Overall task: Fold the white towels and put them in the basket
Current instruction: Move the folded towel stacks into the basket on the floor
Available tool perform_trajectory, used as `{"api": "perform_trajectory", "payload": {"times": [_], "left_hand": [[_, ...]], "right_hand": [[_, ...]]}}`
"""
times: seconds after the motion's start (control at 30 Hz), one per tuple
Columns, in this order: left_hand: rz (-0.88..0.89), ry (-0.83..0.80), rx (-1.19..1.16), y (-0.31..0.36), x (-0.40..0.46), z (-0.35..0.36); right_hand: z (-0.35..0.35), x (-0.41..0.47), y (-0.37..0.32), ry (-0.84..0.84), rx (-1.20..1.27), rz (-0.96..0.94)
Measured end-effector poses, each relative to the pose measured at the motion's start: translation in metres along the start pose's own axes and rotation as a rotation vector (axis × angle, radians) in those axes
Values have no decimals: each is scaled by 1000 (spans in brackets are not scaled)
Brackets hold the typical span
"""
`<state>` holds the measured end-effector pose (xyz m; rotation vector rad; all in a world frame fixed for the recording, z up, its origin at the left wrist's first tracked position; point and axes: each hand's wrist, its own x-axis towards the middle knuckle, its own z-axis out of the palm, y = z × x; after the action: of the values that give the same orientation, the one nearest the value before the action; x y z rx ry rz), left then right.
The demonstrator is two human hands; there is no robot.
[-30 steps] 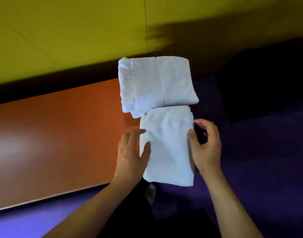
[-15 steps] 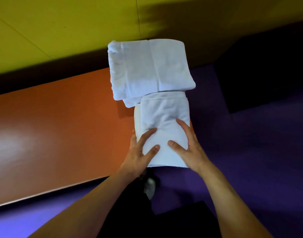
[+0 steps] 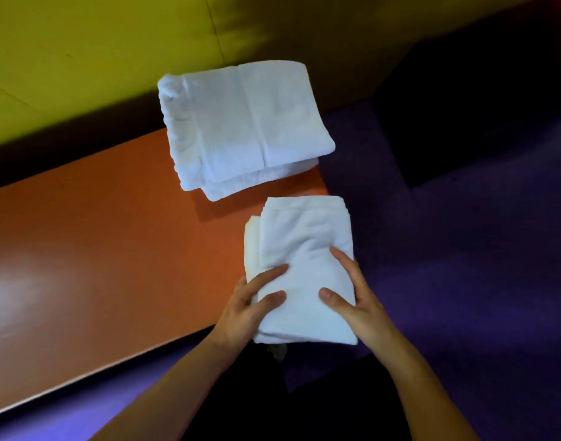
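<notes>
Lying folded on the orange table [image 3: 97, 249], the near towel [image 3: 304, 249] is being gripped at both sides by the left hand [image 3: 244, 310] and right hand [image 3: 358, 300]; a folded stack [image 3: 241, 128] is sitting behind.

No readable text, label, brand, number or sign anywhere in view.
</notes>
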<state>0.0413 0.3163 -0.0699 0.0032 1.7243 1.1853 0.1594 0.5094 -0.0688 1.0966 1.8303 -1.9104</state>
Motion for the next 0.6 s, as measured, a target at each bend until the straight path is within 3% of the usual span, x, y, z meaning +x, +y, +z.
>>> {"api": "perform_trajectory", "payload": {"times": [0.13,0.27,0.37,0.6], "left_hand": [[-37,-36,-163,12,10,0],[-67,53,-16,7,16,1],[-30,8,-3,6,18,-1],[66,-46,89,48,21,-6]], "right_hand": [[1,2,7,10,54,37],[16,-3,13,118,40,49],[20,-1,13,159,78,21],[11,-5,-8,107,434,21]]}}
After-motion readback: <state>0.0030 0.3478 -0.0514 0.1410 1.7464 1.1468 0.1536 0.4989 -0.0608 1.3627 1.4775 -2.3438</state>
